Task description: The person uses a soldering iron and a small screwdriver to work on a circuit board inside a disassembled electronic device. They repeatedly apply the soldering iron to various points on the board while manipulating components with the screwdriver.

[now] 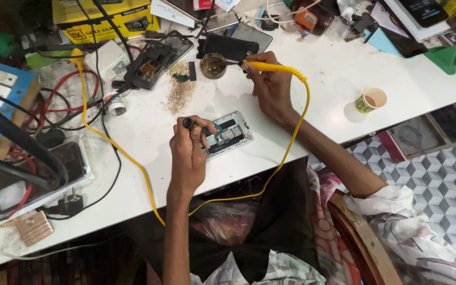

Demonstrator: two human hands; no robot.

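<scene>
An opened white phone (229, 134) with its circuit board showing lies on the white table (312, 100). My left hand (188, 153) grips a small black-handled tool (195, 125) over the phone's left end. My right hand (270, 84) holds a yellow soldering iron (270, 67) with its tip in a small round tin of brownish paste (213, 65). The iron's yellow cord (296, 132) loops down off the table edge.
A second dismantled dark phone (157, 58) and a heap of sawdust-like powder (179, 92) lie behind. A paper cup (371, 99) stands to the right. Red and black cables (59, 105), a plug (69, 203), yellow boxes (106, 18) and a blue board (1, 84) crowd the left.
</scene>
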